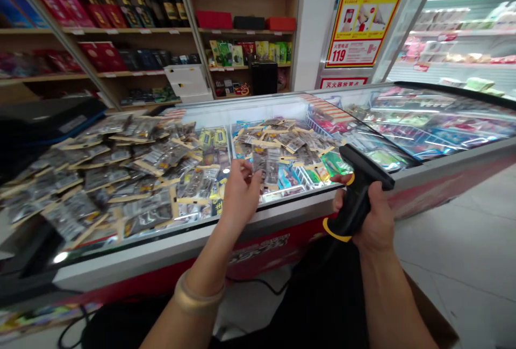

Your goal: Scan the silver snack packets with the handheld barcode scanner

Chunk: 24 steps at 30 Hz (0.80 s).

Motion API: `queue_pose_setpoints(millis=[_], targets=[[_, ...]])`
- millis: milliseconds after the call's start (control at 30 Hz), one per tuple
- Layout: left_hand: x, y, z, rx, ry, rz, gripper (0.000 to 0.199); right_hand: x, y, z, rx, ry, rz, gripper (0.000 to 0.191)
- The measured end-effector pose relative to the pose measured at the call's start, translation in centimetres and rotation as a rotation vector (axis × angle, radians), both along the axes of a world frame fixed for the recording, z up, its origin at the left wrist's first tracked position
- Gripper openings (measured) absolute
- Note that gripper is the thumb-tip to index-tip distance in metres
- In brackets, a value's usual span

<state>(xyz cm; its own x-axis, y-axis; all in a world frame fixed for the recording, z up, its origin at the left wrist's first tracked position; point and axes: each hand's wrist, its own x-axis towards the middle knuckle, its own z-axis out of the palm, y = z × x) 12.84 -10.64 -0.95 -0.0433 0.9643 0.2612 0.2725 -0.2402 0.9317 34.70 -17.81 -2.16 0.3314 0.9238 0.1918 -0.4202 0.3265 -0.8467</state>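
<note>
My left hand [241, 190], with a gold bangle on its wrist, pinches the edge of a small clear packet [266, 165] with dark contents. The packet hangs upright just above the freezer's front edge. In my right hand [377, 220] is a black and yellow barcode scanner [355, 193], gripped round its handle, its head tilted up and to the right of the packet. Many similar packets lie heaped on the glass to the left, a large pile [141, 161], and a smaller pile [294, 136] lies behind my left hand.
A chest freezer [314, 205] with a glass top runs across the view, frozen goods showing through it. Behind it stand shelves [245, 31] of boxes and bottles. A dark cable [262, 283] hangs below the freezer's edge. Tiled floor [467, 263] lies at the right.
</note>
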Motion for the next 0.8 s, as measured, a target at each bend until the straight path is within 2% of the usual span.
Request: queue_pose_setpoints(millis=[133,233,333,433,600,800], targets=[[-6.1,-0.8,0.3,0.127,-0.106,0.152,0.029,-4.5,1.8,1.6,0.046,-0.022,0.204,0.046],[-9.1,-1.1,0.4,0.201,-0.091,0.263,0.027,-8.4,3.3,2.0,0.007,-0.036,0.412,0.048],[-10.7,-1.0,-0.1,0.252,-0.099,0.338,0.024,-11.4,4.1,1.8,-0.075,-0.096,0.658,0.054],[-11.1,-1.0,-0.7,0.283,-0.089,0.356,0.021,-12.5,4.3,1.5,-0.132,-0.221,0.832,0.058],[-10.7,-1.2,-1.1,0.262,-0.014,0.334,0.019,-12.2,4.3,1.5,-0.157,-0.29,0.883,0.059],[-10.5,-1.5,-0.7,0.262,0.037,0.348,0.018,-12.4,4.5,1.5,-0.214,-0.263,0.864,0.057]])
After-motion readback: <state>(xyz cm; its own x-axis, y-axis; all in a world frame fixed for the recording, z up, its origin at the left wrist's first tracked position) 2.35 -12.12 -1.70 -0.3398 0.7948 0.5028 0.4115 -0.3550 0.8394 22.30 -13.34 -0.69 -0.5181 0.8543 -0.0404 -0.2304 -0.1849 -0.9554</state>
